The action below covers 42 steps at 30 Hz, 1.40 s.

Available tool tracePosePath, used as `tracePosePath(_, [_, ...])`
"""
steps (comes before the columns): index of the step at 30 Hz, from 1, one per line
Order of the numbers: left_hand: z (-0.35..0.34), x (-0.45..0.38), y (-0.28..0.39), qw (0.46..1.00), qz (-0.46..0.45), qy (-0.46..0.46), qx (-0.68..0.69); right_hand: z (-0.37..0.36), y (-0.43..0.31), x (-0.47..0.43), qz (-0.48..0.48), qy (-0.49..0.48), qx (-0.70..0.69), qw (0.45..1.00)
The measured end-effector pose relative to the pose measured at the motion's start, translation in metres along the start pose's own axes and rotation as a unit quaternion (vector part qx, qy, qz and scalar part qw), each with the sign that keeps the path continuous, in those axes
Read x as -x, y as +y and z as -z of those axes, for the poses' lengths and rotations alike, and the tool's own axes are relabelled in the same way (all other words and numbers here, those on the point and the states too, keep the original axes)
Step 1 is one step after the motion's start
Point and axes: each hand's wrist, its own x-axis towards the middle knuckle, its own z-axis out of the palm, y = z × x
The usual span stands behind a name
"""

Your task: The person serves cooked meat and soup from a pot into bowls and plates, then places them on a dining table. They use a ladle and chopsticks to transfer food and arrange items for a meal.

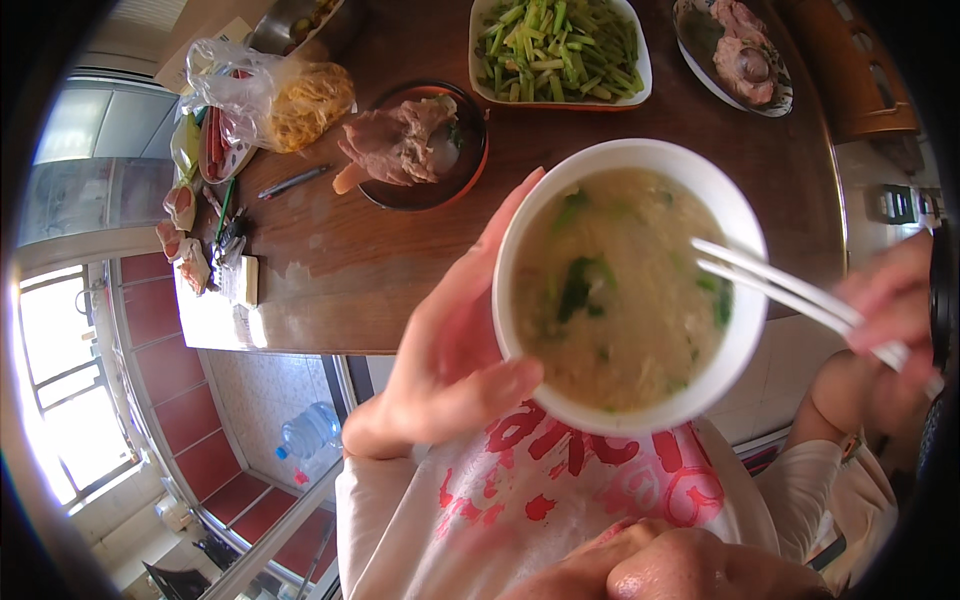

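My left hand [457,360] grips a white bowl [630,420] from its left side, with the thumb along the near rim. Cloudy soup [637,300] with green leaves and pale strands fills much of the bowl, which is raised in front of my chest, above the table's near edge. At the right, my right hand [896,307], blurred, holds a pair of white chopsticks [787,292]. Their tips reach over the bowl's right rim to the soup; whether they are dipped in it I cannot tell.
On the wooden table [322,247] stand a dish of green stalks [559,60], a dark plate of meat on bone [409,142], and another plate of meat [746,67]. Leftward lie a plastic bag of yellow food [307,101], a pen [292,181] and keys [229,244]. A plastic bottle [311,431] is on the floor.
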Motion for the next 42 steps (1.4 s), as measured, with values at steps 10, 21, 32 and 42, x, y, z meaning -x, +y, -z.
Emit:
tracePosePath(10, [0.042,-0.03,-0.077,0.994,0.065,0.088,0.008,-0.038,0.06,0.013,-0.077,0.009,0.021,0.997])
tracePosePath(21, [0.043,-0.028,-0.082,0.99,0.044,0.129,0.034,-0.042,0.056,0.005,-0.135,-0.013,-0.027,0.99])
tracePosePath(32, [0.021,-0.012,-0.082,0.973,-0.061,0.158,-0.155,-0.035,0.047,0.001,-0.055,-0.068,0.089,0.992])
tracePosePath(42, [0.043,0.029,-0.074,0.632,-0.433,0.273,-0.582,0.025,0.042,0.037,-0.081,-0.121,0.166,0.975])
